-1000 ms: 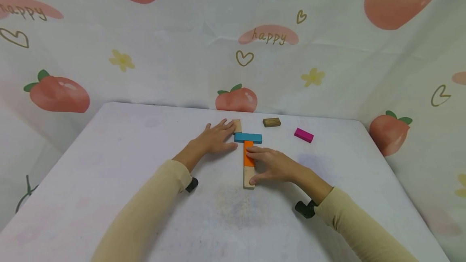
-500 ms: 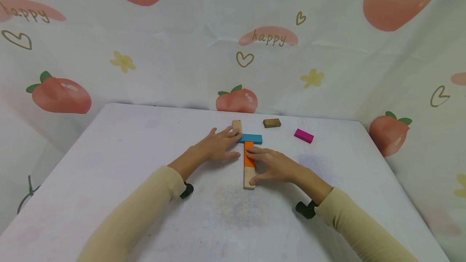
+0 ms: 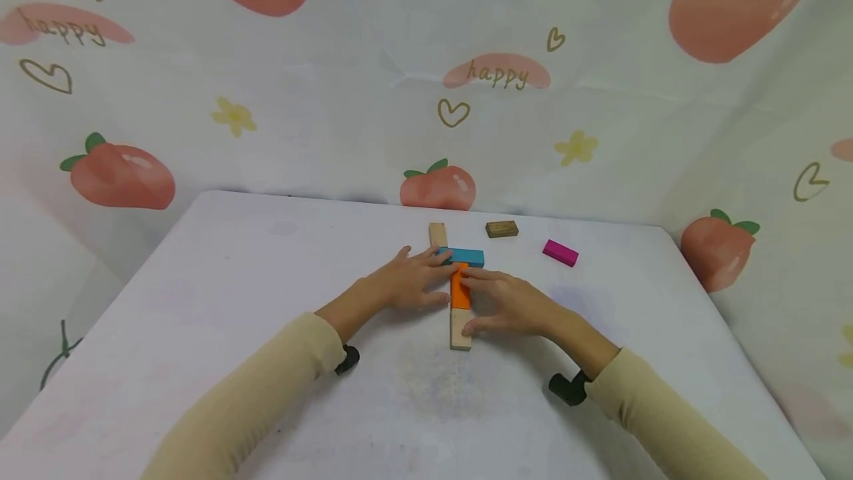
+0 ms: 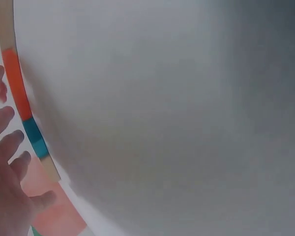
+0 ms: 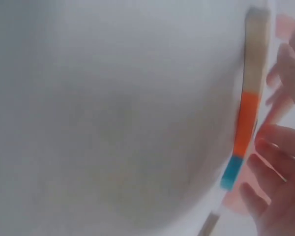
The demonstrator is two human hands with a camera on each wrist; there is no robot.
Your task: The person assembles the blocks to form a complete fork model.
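Four-sided wooden blocks form a line on the table. The near plain block [image 3: 460,332] meets the orange block [image 3: 460,295] end to end. Across the orange block's far end lies the blue block [image 3: 469,257], and another plain block [image 3: 437,234] extends beyond its left part. My left hand [image 3: 409,281] has its fingers spread, with fingertips at the blue block's left part and the orange block's far end. My right hand [image 3: 509,304] lies along the right side, fingertips at the orange block and thumb at the near plain block. The wrist views are blurred; exact contact is unclear.
A brown block [image 3: 502,229] lies near the table's back edge. To its right is a magenta block [image 3: 560,252], set at an angle. A white cloth printed with peaches [image 3: 440,187] hangs behind the white table [image 3: 233,302].
My left hand has come back from the far plain block and shifted right, to the blue and orange blocks. The right hand stays almost in place. The view has shifted slightly.
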